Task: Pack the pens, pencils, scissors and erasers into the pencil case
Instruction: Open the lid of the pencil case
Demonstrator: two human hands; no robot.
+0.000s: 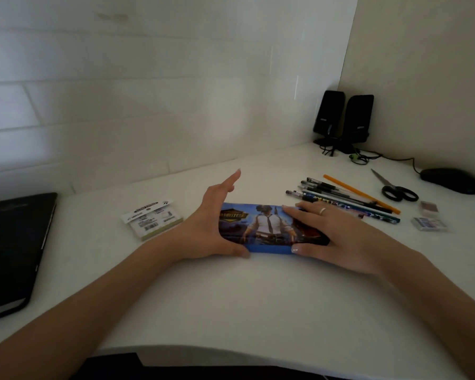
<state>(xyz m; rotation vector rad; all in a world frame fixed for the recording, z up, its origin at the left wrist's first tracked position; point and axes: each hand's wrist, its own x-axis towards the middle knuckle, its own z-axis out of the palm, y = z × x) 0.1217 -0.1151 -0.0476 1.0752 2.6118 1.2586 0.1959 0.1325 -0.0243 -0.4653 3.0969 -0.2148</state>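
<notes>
Single view only: head-worn wide-angle camera, so no second view and no shared region. It looks forward and down over the white table [231, 297] toward a room corner. The near table edge curves across the frame bottom; straight wall lines bow, which fits the wide lens. Both forearms enter from the lower corners and converge on the frame centre, where the left hand [211, 229] and right hand [337, 234] sit close to the lens. The tiled wall [121, 91] fills the upper half. Speakers [343, 119] in the far right corner mark the deepest point of the view.
</notes>
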